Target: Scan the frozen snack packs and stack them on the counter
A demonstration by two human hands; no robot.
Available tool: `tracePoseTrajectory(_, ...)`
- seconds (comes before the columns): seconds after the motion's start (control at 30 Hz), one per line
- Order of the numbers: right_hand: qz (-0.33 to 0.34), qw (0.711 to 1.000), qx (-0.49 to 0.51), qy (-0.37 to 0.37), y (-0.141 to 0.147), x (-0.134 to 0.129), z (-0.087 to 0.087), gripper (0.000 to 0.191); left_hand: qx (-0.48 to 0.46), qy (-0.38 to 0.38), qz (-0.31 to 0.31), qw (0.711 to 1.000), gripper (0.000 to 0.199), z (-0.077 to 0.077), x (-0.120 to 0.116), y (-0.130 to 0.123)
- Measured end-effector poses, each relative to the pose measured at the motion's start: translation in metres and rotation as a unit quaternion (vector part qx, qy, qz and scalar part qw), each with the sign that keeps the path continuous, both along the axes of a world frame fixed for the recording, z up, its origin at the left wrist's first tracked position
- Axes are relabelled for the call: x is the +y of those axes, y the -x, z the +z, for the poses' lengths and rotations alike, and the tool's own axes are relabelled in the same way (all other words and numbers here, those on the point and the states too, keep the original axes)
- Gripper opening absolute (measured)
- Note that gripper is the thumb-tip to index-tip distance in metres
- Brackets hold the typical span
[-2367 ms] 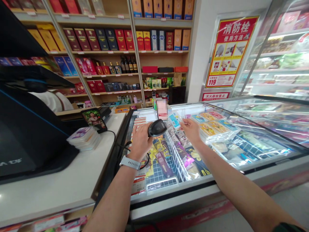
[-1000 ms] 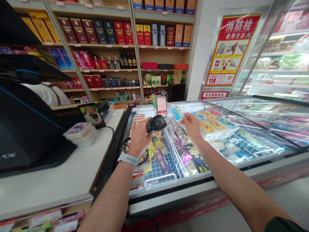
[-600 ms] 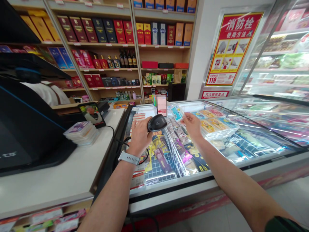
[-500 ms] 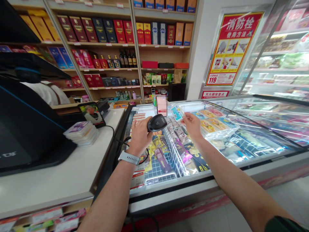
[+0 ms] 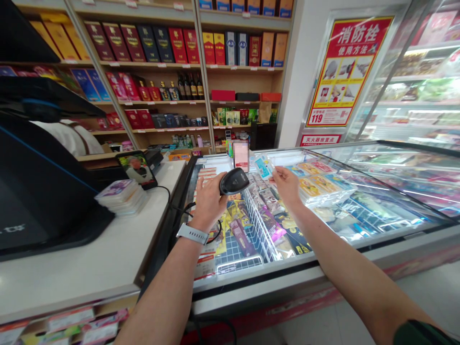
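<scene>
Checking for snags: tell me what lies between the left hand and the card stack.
Head view: a black cable crosses the counter between card stack and left hand.

The person is wearing a white watch (image 5: 192, 234) with a segmented strap on the left wrist (image 5: 182, 250) and a dark green sleeve (image 5: 417, 334) on the right arm (image 5: 359, 282).

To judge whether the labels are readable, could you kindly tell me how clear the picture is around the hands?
In the head view, glare streaks the freezer's glass lid, a pixelated patch hides what lies beyond the barcode scanner, and the wide lens bends the shelves near the edges.
</scene>
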State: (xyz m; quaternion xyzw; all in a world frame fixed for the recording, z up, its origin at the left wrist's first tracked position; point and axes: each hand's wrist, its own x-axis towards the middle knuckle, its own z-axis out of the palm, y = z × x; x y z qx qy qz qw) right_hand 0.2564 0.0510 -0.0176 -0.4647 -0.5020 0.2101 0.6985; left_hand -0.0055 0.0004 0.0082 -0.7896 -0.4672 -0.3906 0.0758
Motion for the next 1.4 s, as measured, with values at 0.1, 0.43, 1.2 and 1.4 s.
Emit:
tracePoseTrajectory(0.1,-0.002,1.000,-0.007,0.003,0.0002,-0.0006,0.0003,0.049,0.001,0.000,0.001,1.000,0.052,-0.0002,-0.0001,0.0000)
tracePoseTrajectory(0.43,-0.004,1.000,-0.017,0.006,-0.0013,0.0001,-0.0009,0.044,0.000,-0.007,0.008,1.000,0.050,0.0019,-0.0008,-0.0002)
tracePoseTrajectory(1.2,0.002,1.000,0.004,0.007,0.0001,-0.0002,-0.0001,0.043,0.007,-0.013,-0.001,1.000,0.047,0.0052,-0.0040,-0.0023)
tracePoseTrajectory(1.4,0.007,1.000,0.010,0.008,0.0009,-0.0002,0.0004,0.048,0.007,-0.010,-0.013,1.000,0.050,0.0022,-0.0026,-0.0017)
